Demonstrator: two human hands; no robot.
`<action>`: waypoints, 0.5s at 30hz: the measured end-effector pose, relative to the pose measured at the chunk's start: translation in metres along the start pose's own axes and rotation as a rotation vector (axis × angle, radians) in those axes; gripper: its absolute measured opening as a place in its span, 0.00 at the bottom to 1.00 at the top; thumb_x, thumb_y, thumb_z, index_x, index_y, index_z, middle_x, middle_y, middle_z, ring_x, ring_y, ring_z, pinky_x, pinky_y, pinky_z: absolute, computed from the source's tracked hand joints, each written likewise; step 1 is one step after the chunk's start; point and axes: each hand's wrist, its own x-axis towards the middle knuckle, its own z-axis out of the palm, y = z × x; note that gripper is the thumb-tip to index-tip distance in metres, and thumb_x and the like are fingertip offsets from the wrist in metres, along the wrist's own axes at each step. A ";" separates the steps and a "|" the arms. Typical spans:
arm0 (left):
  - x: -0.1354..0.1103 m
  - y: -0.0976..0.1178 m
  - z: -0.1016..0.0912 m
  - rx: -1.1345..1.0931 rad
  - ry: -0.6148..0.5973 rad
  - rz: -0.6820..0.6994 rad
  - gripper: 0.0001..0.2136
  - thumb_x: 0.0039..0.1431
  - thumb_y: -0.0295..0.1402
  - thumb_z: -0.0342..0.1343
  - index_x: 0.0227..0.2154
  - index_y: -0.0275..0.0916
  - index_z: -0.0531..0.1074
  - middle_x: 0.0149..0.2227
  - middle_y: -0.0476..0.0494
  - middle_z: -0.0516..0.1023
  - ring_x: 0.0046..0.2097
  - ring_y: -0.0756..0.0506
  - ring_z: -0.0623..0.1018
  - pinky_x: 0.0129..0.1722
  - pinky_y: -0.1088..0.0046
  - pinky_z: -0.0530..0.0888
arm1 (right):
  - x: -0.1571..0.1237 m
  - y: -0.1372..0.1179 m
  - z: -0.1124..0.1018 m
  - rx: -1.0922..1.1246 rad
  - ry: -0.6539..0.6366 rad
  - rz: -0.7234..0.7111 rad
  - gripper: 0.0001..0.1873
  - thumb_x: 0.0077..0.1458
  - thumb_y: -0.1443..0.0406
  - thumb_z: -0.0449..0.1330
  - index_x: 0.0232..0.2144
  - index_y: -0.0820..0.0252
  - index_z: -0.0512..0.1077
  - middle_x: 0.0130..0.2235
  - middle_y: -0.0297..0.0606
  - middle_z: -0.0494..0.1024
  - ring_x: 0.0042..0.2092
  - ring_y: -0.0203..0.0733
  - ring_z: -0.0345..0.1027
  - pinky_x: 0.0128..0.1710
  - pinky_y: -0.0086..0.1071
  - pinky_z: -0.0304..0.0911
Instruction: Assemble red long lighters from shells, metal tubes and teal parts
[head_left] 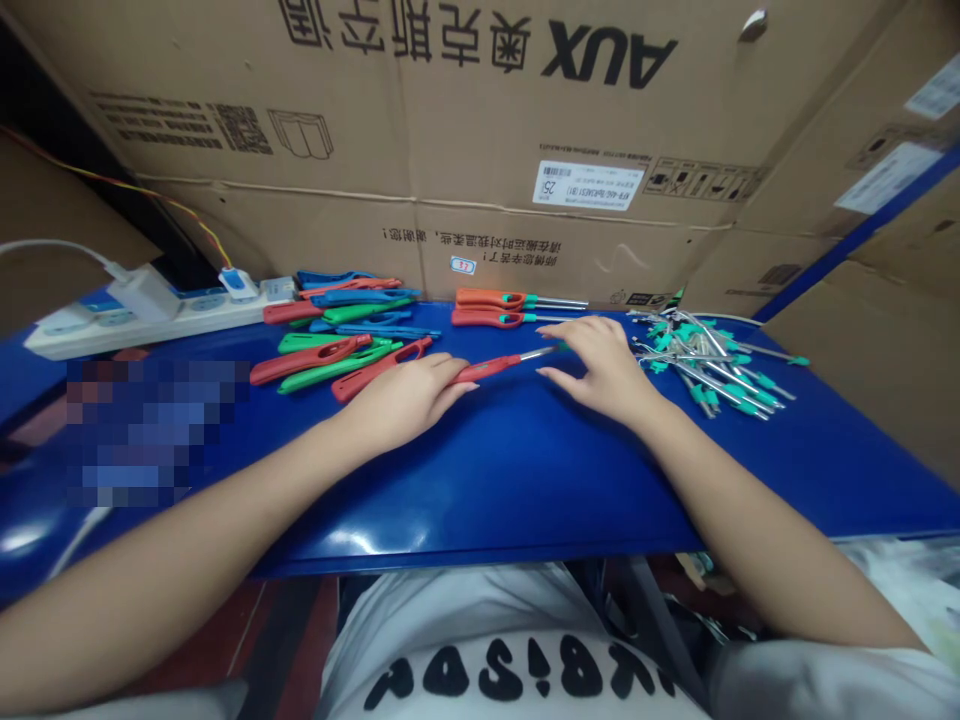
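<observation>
My left hand (409,398) is closed on the red handle of a lighter-like tool (495,366) that lies across the blue table (487,480). My right hand (604,365) rests at the tool's metal stem end, fingers pinched around the tip. Two assembled red tools (499,308) lie just behind, side by side. A heap of red, green and blue plastic handles (345,335) sits to the left. To the right lies a pile of metal stems with green ends (709,365).
A white power strip (142,310) with plugs and cables lies at the table's back left. Large cardboard boxes (480,140) wall off the back and right. A blurred patch covers part of the left table. The table's front edge is near my body.
</observation>
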 end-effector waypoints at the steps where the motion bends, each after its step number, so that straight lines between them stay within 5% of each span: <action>1: 0.001 -0.002 -0.001 -0.008 0.005 0.004 0.19 0.73 0.43 0.44 0.50 0.35 0.74 0.49 0.36 0.80 0.50 0.38 0.80 0.51 0.60 0.75 | -0.001 0.006 0.000 -0.003 0.004 0.021 0.20 0.59 0.59 0.65 0.53 0.56 0.72 0.51 0.46 0.80 0.53 0.55 0.70 0.55 0.50 0.56; 6: 0.001 -0.005 -0.006 0.005 -0.008 0.039 0.19 0.73 0.43 0.43 0.50 0.36 0.74 0.48 0.36 0.80 0.51 0.38 0.79 0.54 0.59 0.74 | -0.004 0.025 0.001 -0.040 0.023 0.033 0.09 0.62 0.63 0.61 0.44 0.54 0.78 0.43 0.41 0.84 0.49 0.53 0.72 0.57 0.55 0.53; 15: -0.001 -0.002 -0.004 0.072 -0.057 0.076 0.19 0.73 0.42 0.43 0.53 0.36 0.72 0.48 0.38 0.80 0.48 0.40 0.80 0.46 0.65 0.76 | -0.003 0.012 0.002 0.035 -0.100 -0.153 0.10 0.65 0.63 0.58 0.42 0.56 0.79 0.41 0.41 0.83 0.45 0.45 0.73 0.58 0.49 0.54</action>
